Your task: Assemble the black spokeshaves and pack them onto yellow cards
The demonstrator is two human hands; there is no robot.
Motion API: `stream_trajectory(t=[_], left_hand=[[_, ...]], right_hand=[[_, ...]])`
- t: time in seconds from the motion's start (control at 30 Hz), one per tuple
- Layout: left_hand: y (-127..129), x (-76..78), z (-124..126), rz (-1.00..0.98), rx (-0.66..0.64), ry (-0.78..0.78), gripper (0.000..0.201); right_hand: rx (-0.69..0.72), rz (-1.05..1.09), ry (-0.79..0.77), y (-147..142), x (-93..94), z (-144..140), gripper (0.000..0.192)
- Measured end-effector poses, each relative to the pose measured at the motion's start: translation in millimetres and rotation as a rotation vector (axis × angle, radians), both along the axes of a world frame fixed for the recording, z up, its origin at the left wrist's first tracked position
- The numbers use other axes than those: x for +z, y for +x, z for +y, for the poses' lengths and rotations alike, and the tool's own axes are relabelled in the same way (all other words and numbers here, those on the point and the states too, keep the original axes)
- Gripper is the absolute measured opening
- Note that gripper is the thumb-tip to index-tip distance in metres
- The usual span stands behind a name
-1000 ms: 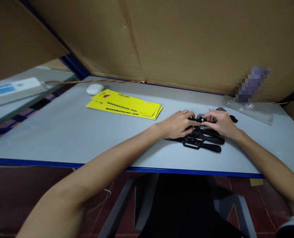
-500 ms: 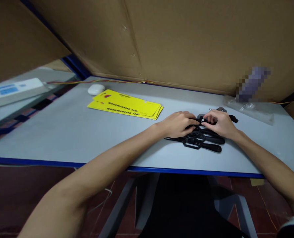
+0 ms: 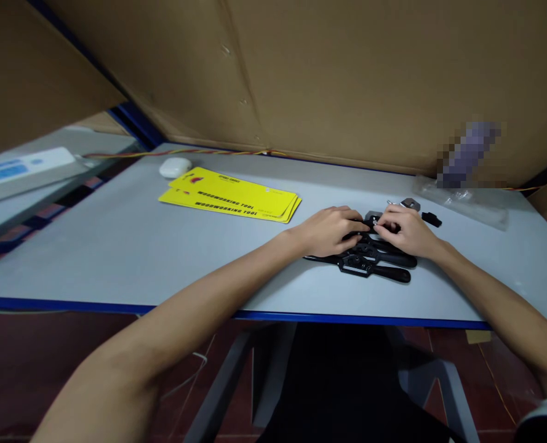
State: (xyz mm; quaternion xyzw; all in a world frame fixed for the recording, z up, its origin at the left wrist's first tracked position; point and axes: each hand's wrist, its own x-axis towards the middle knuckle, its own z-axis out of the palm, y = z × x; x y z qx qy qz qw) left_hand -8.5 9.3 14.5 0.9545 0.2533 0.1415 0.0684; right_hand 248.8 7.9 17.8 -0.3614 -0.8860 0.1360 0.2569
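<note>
Several black spokeshaves lie side by side near the front of the table, the nearest spokeshave in full view beside another spokeshave. My left hand reaches over them, fingers bent and pressing on the farthest spokeshave, which both hands partly cover. My right hand is closed in a pinch at that tool's middle, thumb and forefinger at a small silvery screw. Beyond the right hand lie a loose metal part and a small black piece.
Yellow printed cards are stacked left of the hands, beside a white rounded case. A clear plastic bag rests at the back right, near a blurred-out object. A power strip sits far left. Cardboard walls stand behind the table.
My right hand has shifted very slightly, with its fingers more gathered at the screw. The small black piece beyond it shows more fully. The spokeshaves stay in place.
</note>
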Motion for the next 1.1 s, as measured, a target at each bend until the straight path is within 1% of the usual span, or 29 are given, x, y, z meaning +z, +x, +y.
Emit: stream_trajectory(t=[0.1, 0.2, 0.3, 0.4, 0.5, 0.57, 0.67, 0.77, 0.93, 1.1], left_hand=[[-0.3, -1.3, 1.0, 0.004, 0.002, -0.009, 0.046], [0.0, -1.0, 1.1, 0.009, -0.003, -0.001, 0.046], [0.4, 0.6, 0.2, 0.016, -0.007, 0.003, 0.046], [0.1, 2.4, -0.9, 0.027, 0.000, -0.006, 0.046], [-0.4, 2.9, -1.2, 0.029, 0.002, -0.003, 0.046], [-0.5, 2.4, -0.8, 0.021, 0.000, -0.002, 0.046], [-0.5, 1.1, -0.1, 0.005, -0.004, -0.004, 0.046], [-0.7, 0.2, 0.1, 0.002, -0.007, -0.004, 0.046], [-1.0, 0.0, 0.4, 0.001, -0.011, -0.013, 0.047], [-0.7, 0.8, -0.3, 0.012, -0.005, -0.012, 0.047]], right_hand=[[0.009, -0.005, -0.012, 0.5, -0.2, -0.7, 0.015], [-0.017, 0.030, -0.036, 0.4, -2.2, 0.5, 0.008], [-0.045, 0.052, -0.053, -0.2, -3.4, 1.9, 0.015], [-0.057, 0.060, -0.035, -0.8, -3.5, 2.5, 0.014], [-0.065, 0.057, -0.018, -0.9, -2.9, 2.0, 0.021], [-0.045, 0.039, -0.007, -0.5, -2.2, 0.8, 0.019], [0.024, 0.012, -0.013, 0.9, -0.5, -1.7, 0.015], [0.075, -0.003, -0.030, 2.1, 1.3, -3.7, 0.018], [0.055, 0.020, -0.019, 3.3, 1.4, -2.7, 0.025], [0.063, 0.030, -0.016, 5.1, -1.7, -0.8, 0.029]])
